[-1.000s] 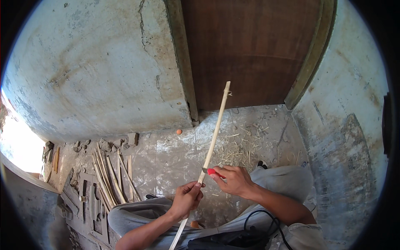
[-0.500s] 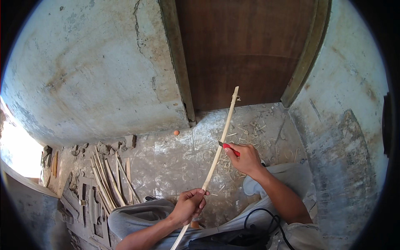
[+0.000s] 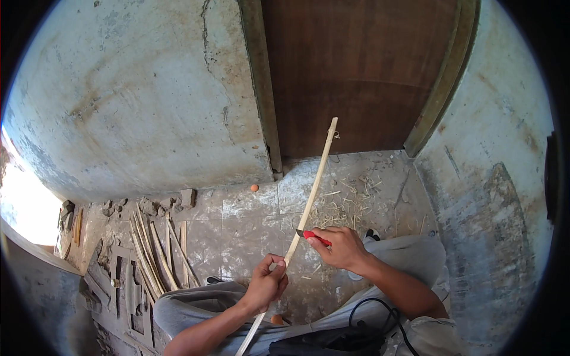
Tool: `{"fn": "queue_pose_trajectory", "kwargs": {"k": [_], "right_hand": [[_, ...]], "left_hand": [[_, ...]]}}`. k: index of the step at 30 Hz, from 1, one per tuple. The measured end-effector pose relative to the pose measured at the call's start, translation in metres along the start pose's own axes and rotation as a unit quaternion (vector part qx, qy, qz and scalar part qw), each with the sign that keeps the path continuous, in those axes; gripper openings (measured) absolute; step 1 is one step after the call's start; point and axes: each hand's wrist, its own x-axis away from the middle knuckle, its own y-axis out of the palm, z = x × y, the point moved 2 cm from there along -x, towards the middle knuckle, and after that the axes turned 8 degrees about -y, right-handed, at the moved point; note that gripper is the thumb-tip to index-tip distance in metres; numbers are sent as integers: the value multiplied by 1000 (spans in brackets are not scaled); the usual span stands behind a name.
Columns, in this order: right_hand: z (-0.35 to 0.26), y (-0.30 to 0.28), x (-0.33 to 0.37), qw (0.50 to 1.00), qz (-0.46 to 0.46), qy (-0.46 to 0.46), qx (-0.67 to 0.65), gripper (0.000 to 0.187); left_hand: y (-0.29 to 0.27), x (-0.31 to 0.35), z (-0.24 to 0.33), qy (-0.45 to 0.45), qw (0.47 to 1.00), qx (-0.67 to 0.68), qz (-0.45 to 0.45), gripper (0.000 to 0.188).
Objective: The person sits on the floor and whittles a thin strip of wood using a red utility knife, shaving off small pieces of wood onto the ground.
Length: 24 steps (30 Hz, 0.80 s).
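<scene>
A long pale strip of wood or bamboo (image 3: 316, 181) slants up and away from my lap, its far end toward the door. My left hand (image 3: 266, 283) is closed round its lower part. In my right hand (image 3: 343, 247) is a red-handled utility knife (image 3: 316, 237), its dark blade against the strip a little above my left hand. A thin curl of shaving clings near the strip's far tip. Pale shavings (image 3: 350, 204) lie scattered on the floor beyond my right hand.
Several similar strips (image 3: 155, 255) lean at the left over a grey slotted frame (image 3: 132, 296). Rubble and a brick piece (image 3: 188, 197) line the wall, near a small orange ball (image 3: 255, 188). A brown door (image 3: 350, 77) stands ahead; a black cord (image 3: 380, 302) crosses my lap.
My right hand has drawn the knife down along the strip, nearer to my left hand. My left hand keeps its hold on the strip, which has shifted slightly leftward.
</scene>
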Motion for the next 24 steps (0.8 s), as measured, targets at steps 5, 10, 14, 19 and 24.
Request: {"fn": "queue_pose_trajectory", "kwargs": {"k": [5,10,14,19,24], "right_hand": [[2,0,0,999,33,-11,13,29],[2,1,2,997,56,-21,42,28],[1,0,1,995,70,-27,67,28],[42,-30,-16,988,76,74,110,25],[37,-38,-17,981,176,45,72,28]], "left_hand": [[8,-1,-7,81,994,-61,44,12],[11,0,-7,132,986,-94,42,14],[11,0,-8,142,983,-106,44,15],[20,18,-17,96,988,-121,31,16],[14,15,-7,73,994,-85,15,19]]}}
